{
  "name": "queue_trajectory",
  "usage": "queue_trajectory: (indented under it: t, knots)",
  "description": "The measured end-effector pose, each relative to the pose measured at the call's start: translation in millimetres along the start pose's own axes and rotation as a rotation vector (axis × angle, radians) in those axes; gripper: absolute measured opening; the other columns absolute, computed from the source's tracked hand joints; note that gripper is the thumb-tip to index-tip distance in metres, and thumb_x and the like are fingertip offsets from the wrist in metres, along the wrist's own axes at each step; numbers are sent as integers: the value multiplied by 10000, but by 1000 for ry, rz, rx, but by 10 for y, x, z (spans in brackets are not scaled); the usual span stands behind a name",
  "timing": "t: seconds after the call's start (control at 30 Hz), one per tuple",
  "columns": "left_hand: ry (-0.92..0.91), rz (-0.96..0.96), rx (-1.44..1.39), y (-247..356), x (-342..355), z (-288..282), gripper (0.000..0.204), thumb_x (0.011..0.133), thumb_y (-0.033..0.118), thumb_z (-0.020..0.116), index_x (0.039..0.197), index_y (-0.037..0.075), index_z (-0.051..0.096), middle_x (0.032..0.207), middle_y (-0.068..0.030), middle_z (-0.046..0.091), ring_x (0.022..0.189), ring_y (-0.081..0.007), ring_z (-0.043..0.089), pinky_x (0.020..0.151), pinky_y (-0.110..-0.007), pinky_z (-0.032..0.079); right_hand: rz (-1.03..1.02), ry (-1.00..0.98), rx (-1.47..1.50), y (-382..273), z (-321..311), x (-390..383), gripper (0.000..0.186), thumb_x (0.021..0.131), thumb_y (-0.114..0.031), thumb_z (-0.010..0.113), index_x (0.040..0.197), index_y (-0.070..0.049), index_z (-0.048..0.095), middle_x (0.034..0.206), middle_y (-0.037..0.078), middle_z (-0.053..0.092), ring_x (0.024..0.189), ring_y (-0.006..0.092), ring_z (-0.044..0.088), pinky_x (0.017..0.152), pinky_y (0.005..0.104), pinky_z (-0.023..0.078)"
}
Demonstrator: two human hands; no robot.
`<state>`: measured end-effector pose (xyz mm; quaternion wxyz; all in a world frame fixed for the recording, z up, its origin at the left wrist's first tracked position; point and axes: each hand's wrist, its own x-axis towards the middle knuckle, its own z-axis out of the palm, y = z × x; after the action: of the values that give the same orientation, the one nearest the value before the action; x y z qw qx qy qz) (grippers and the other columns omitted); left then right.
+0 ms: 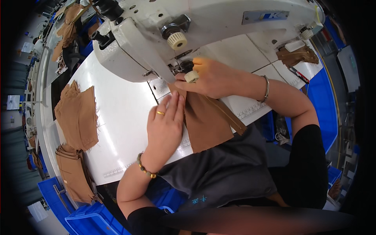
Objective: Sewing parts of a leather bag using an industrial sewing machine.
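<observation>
A brown fabric piece lies under the needle area of a white sewing machine and drapes over the table's near edge towards my lap. My left hand rests flat along the fabric's left edge, its fingers stretched out and pointing at the needle. Close to the presser foot, my right hand has its fingers bent and pressed together on the fabric. Its fingertips are partly hidden by a cream dial. A stitched or folded strip runs down the fabric's right side.
Loose brown pieces lie on the white table's left, with a folded brown stack at its edge. Blue bins stand below. A brown scrap and a red-and-black tool lie at the right, beside a blue bin.
</observation>
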<state>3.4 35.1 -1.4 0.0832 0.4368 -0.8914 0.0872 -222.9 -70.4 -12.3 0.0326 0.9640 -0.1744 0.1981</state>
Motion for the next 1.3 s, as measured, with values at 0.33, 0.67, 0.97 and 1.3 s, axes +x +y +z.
queue_trajectory:
  t: [0.33, 0.67, 0.97, 1.3]
  knots:
    - [165, 99, -161, 852, -744, -200, 326, 777, 19, 690, 1094, 25, 766, 1161, -131, 741, 1079, -248, 711, 787, -305, 584, -135, -5, 180, -1100, -248, -581, 442, 845, -193, 602, 1199, 68, 653, 1259, 214, 659, 1215, 337, 610, 1065, 438, 461]
    - [195, -113, -329, 209, -199, -235, 322, 808, 70, 768, 1123, 25, 717, 1171, -81, 719, 1025, -275, 677, 823, -372, 561, -8, -6, -20, -1517, -272, -747, 462, 850, -178, 559, 1206, 96, 671, 1306, 255, 647, 1208, 357, 638, 1026, 445, 513]
    - [116, -86, -139, -100, 189, 61, 664, 764, 495, 786, 1229, 29, 697, 1284, -77, 676, 1143, -267, 632, 878, -370, 518, -40, -53, 398, -1096, -609, -481, 384, 839, -164, 606, 1169, 28, 638, 1200, 169, 647, 1106, 309, 655, 920, 424, 537]
    - [131, -133, -164, -75, 102, 132, 721, 780, 546, 750, 1270, 23, 678, 1323, -70, 638, 1234, -247, 581, 915, -371, 509, -14, 121, -7, -334, -376, 98, 198, 747, -160, 658, 927, -87, 625, 936, 56, 594, 870, 221, 616, 616, 338, 509]
